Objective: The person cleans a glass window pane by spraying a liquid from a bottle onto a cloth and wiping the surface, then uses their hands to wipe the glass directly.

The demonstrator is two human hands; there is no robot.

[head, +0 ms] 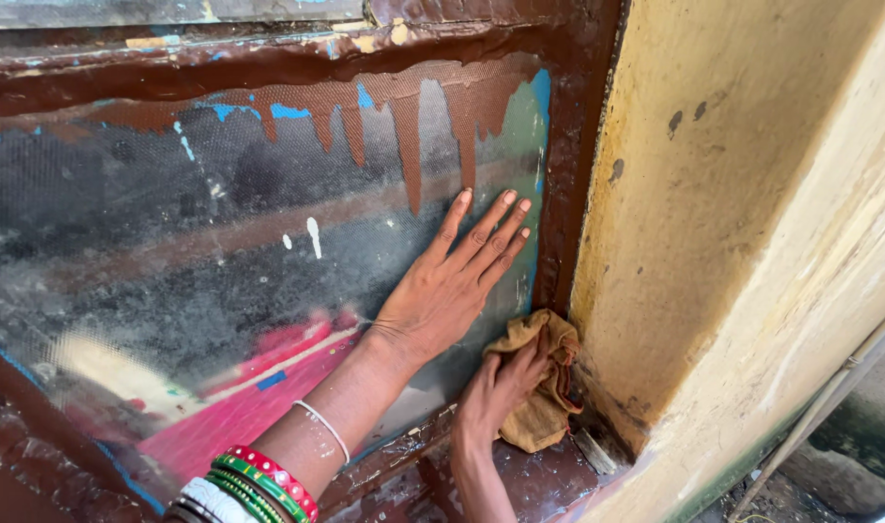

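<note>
Left hand [452,281] lies flat, fingers [496,225] spread on the dusty pane [220,232]; right hand [501,387] clutches a tan cloth [544,402].

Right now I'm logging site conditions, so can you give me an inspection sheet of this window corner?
Surface: window pane, dusty, with brown paint drips along the top and white and blue specks.
Job's things: tan cloth, bunched at the pane's lower right corner.
Clutter: nothing seen.
Hands: left hand flat on the pane, fingers spread, bangles on its wrist; right hand grips the cloth against the sill.
Cables: nothing certain; a thin pale pipe or conduit runs down the wall at lower right.
Surroundings: brown window frame, paint chipped; yellow wall, stained and spotted.
</note>
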